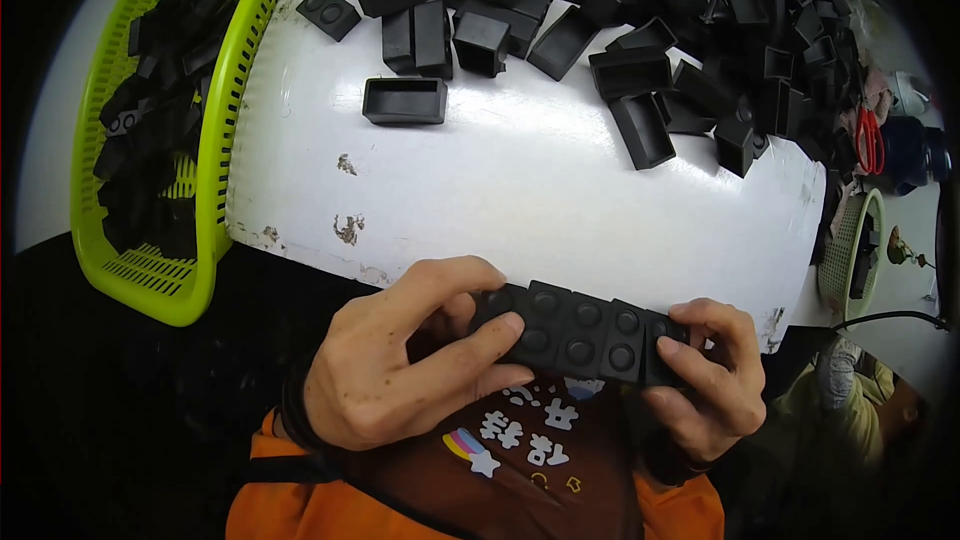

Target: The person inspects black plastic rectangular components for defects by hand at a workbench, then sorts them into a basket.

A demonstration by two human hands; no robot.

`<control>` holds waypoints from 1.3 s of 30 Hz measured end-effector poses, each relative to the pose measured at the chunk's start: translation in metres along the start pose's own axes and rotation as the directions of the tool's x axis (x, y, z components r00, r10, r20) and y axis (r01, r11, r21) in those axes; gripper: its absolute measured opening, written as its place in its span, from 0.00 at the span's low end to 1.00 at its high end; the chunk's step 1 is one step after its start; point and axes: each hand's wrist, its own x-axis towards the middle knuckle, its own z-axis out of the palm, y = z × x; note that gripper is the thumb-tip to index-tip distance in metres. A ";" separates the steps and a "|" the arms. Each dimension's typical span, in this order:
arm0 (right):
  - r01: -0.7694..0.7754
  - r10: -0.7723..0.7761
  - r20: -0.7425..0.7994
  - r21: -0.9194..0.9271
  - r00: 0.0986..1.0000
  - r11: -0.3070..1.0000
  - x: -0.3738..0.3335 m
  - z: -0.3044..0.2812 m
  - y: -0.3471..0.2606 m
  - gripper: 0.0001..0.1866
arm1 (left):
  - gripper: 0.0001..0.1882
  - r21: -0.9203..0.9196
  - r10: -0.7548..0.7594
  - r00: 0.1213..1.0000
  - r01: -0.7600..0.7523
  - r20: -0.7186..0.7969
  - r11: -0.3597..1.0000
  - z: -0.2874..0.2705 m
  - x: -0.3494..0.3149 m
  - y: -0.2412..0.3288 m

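Observation:
Between my hands, just off the near edge of the white table, is a row of several black rubber blocks (582,331) pressed side by side. Round raised studs, two to a block, face up. My left hand (400,355) grips the row's left end, thumb and fingers closed on it. At the right end my right hand (715,370) pinches the last block, its fingers curled round the side. The blocks' undersides are hidden from view.
A heap of black rubber blocks (630,70) covers the table's (500,180) far side. One hollow block (405,101) lies apart. A green basket (212,190) of blocks stands left. Far right are red-handled scissors (870,140), a pale green basket (873,215) and another person (850,390).

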 end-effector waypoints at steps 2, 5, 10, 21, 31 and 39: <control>-0.054 0.054 -0.009 -0.012 0.999 0.998 0.004 -0.002 -0.003 0.18 | 0.19 -0.035 -0.035 0.999 0.037 0.036 0.999 -0.006 0.012 0.003; -0.151 0.151 0.013 0.011 0.988 0.988 0.030 -0.003 0.002 0.10 | 0.08 -0.134 -0.079 0.996 0.085 0.046 0.987 -0.009 0.038 -0.010; -0.180 0.135 -0.194 -0.240 0.972 0.954 0.037 0.005 0.019 0.09 | 0.08 0.183 -0.020 0.987 0.049 -0.159 0.982 0.000 0.048 -0.033; 0.025 -0.025 -0.166 -0.002 0.986 1.000 0.010 -0.010 0.020 0.34 | 0.33 0.026 0.023 0.971 -0.017 -0.240 1.000 -0.011 0.014 -0.018; 0.268 -0.251 -0.197 0.067 0.948 0.961 0.021 0.001 0.030 0.41 | 0.34 0.097 0.218 0.966 -0.206 -0.138 0.974 -0.001 0.041 -0.016; 0.160 -0.154 0.049 -0.180 0.987 0.970 0.031 0.012 0.019 0.39 | 0.31 0.170 0.180 0.982 -0.166 -0.064 0.971 0.009 0.040 -0.004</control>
